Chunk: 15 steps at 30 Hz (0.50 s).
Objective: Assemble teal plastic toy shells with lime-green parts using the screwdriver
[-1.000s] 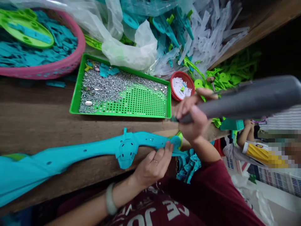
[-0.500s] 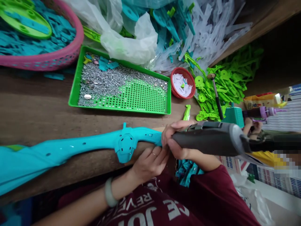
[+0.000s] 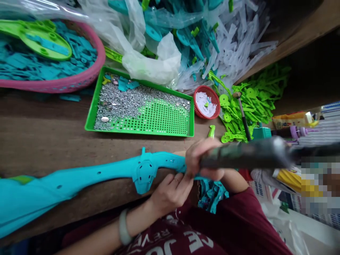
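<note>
Left hand pinching long turquoise plastic toy body, frame centre | right hand wrapped round grey electric screwdriver | risk: bit slips, body unclamped.

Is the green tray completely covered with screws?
No. The screws fill only the left and top of the green tray; its lower-right perforated floor is bare.

Toy assembly workshop: screw tray, heaped plastic parts, wooden bench.

Turquoise toy gun body, green perforated tray, pink basket.
</note>
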### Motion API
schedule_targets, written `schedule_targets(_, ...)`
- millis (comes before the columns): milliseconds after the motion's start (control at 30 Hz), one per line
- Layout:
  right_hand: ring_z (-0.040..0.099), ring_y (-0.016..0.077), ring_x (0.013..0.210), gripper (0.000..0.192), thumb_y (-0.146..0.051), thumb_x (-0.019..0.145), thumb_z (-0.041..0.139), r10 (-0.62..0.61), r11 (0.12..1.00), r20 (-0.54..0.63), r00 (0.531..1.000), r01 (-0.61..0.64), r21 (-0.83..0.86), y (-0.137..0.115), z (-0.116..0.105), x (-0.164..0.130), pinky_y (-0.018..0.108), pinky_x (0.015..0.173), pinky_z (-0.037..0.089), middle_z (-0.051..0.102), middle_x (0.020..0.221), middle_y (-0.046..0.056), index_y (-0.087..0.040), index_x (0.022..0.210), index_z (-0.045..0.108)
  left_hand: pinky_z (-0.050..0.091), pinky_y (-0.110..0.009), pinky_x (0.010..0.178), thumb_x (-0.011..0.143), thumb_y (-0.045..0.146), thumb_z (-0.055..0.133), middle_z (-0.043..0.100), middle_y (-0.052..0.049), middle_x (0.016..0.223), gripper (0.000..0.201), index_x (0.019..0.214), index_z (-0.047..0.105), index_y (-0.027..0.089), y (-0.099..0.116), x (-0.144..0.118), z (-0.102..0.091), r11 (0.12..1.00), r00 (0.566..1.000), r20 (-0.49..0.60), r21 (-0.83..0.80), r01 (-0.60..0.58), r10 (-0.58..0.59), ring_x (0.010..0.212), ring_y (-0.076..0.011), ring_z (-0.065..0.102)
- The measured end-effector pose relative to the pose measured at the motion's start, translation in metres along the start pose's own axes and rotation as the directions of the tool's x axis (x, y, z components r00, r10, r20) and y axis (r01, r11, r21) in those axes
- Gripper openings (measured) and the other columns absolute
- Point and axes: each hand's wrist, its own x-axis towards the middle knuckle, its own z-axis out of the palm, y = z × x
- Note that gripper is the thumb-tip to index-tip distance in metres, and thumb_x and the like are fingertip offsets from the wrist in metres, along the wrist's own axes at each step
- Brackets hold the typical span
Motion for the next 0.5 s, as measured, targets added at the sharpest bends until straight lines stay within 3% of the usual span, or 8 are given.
schedule_targets(67, 0.049, 0.0078, 0.037, 0.030, -0.052, 0.087, 0.063, -0.069, 0.990, -0.216, 0.974, 0.093, 0.105, 0.015, -0.010, 0.028, 0.019, 0.040, 0.045, 0.048, 0.051, -0.014, -0.034, 0.108, 0.050, 0.039, -0.033, 0.061, 0.092, 0.013, 0.056, 0.074, -0.019, 0.114, 0.029, 0.116, 0.069, 0.004, -0.002, 0.003, -0.002, 0.998, 0.998, 0.041, 0.046, -0.043, 0.041, 0.076, -0.0179, 0.063)
schedule_targets(100, 0.050, 0.0087, 0.038, 0.033, -0.049, 0.087, 0.065, -0.069, 0.988, -0.347, 0.935, 0.112, 0.104, 0.025, -0.013, 0.041, 0.020, 0.041, 0.045, 0.047, 0.053, -0.013, -0.035, 0.111, 0.048, 0.039, -0.033, 0.062, 0.092, 0.013, 0.057, 0.072, -0.021, 0.120, 0.030, 0.118, 0.069, 0.003, -0.003, 0.003, -0.003, 0.996, 0.997, 0.054, 0.066, -0.060, 0.056, 0.077, -0.0175, 0.064)
schedule_targets(167, 0.051, 0.0103, 0.042, 0.038, -0.051, 0.084, 0.066, -0.004, 0.998, -0.505, 0.863, 0.034, 0.051, 0.045, -0.016, 0.060, 0.024, 0.045, 0.047, 0.046, 0.057, -0.011, -0.033, 0.112, 0.047, 0.040, -0.032, 0.063, 0.093, 0.013, 0.057, 0.071, -0.021, 0.124, 0.029, 0.117, 0.070, 0.004, -0.004, 0.005, -0.004, 0.994, 0.996, 0.058, 0.082, -0.067, 0.063, 0.076, -0.0169, 0.064)
schedule_targets(233, 0.051, 0.0110, 0.044, 0.043, -0.056, 0.082, 0.065, 0.060, 0.998, -0.540, 0.840, -0.051, 0.032, 0.061, -0.015, 0.068, 0.027, 0.047, 0.046, 0.046, 0.059, -0.010, -0.030, 0.112, 0.046, 0.041, -0.032, 0.062, 0.094, 0.012, 0.055, 0.072, -0.019, 0.124, 0.028, 0.116, 0.071, 0.005, -0.004, 0.005, -0.004, 0.995, 0.997, 0.059, 0.075, -0.063, 0.059, 0.075, -0.0165, 0.065)
schedule_targets(300, 0.051, 0.0108, 0.044, 0.045, -0.055, 0.082, 0.066, 0.079, 0.997, -0.522, 0.849, -0.067, 0.041, 0.070, -0.012, 0.069, 0.027, 0.048, 0.044, 0.046, 0.060, -0.010, -0.029, 0.112, 0.045, 0.042, -0.032, 0.061, 0.095, 0.011, 0.053, 0.072, -0.019, 0.123, 0.028, 0.115, 0.072, 0.006, -0.005, 0.005, -0.005, 0.997, 0.997, 0.058, 0.057, -0.059, 0.056, 0.074, -0.0163, 0.065)
schedule_targets(500, 0.053, 0.0104, 0.046, 0.043, -0.057, 0.082, 0.067, 0.087, 0.996, -0.504, 0.859, -0.082, 0.032, 0.074, -0.007, 0.063, 0.027, 0.049, 0.045, 0.048, 0.060, -0.010, -0.028, 0.106, 0.046, 0.044, -0.032, 0.060, 0.094, 0.010, 0.053, 0.074, -0.017, 0.120, 0.028, 0.115, 0.072, 0.004, -0.005, 0.007, -0.006, 0.998, 0.997, 0.060, 0.032, -0.054, 0.052, 0.073, -0.0159, 0.066)
